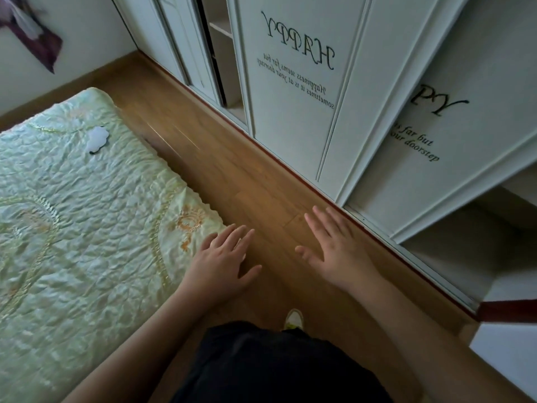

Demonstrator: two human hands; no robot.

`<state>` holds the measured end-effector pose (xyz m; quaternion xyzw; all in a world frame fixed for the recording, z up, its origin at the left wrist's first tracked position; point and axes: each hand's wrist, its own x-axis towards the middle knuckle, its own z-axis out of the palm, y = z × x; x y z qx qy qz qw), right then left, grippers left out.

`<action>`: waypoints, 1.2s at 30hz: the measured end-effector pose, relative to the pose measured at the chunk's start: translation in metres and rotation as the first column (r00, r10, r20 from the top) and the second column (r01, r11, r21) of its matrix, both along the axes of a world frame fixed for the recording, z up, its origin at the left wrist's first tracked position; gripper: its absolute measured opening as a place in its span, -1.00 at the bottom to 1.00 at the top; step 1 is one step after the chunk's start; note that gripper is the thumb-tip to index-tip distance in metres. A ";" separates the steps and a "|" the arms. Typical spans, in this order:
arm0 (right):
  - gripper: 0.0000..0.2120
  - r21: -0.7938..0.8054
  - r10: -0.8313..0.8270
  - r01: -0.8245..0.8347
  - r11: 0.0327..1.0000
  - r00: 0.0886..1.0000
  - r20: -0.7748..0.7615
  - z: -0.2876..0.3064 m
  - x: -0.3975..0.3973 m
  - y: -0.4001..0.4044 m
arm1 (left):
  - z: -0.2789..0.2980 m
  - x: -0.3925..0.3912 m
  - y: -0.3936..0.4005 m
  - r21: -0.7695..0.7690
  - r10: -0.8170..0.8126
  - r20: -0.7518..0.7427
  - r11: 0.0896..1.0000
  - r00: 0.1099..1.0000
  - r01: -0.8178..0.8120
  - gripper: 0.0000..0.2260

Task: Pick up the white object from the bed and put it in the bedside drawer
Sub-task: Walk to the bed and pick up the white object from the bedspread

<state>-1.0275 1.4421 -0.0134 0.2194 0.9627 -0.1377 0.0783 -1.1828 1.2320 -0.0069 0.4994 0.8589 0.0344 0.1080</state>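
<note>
Hands both empty, palms down, fingers spread and released. Left hand (225, 258) at 6 o'clock of frame centre, hovering over the near corner edge of the bed (72, 228); right hand (334, 245) at 5 o'clock, over the wooden floor (232, 170), apart from the left. White object (97, 139), cloud-shaped and flat, lies on the pale green quilted cover at 10 o'clock, near the bed's far edge, well apart from both hands. Wardrobe doors (305, 97) with lettering run from 12 to 3 o'clock. One shoe (294, 318) visible at 6 o'clock. No bedside drawer identifiable in view.
</note>
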 end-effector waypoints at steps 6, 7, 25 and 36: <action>-0.23 -0.137 -0.020 0.009 0.991 0.997 -0.073 -0.001 -0.039 0.036 | 0.002 -0.031 0.045 0.085 0.074 0.021 0.994 0.997 -0.075 -0.34; -0.22 -0.151 -0.021 0.009 0.988 0.997 -0.079 -0.001 -0.046 0.042 | 0.000 -0.037 0.052 0.093 0.076 0.029 0.993 0.997 -0.079 -0.34; -0.27 -0.068 0.161 -0.162 0.984 0.987 -0.016 -0.010 -0.282 0.116 | -0.022 -0.253 0.125 0.108 0.228 0.099 0.965 0.969 -0.238 -0.38; -0.25 -0.119 0.304 -0.298 0.947 0.952 0.029 -0.001 -0.408 0.168 | -0.018 -0.364 0.141 0.093 0.285 0.143 0.949 0.948 -0.300 -0.37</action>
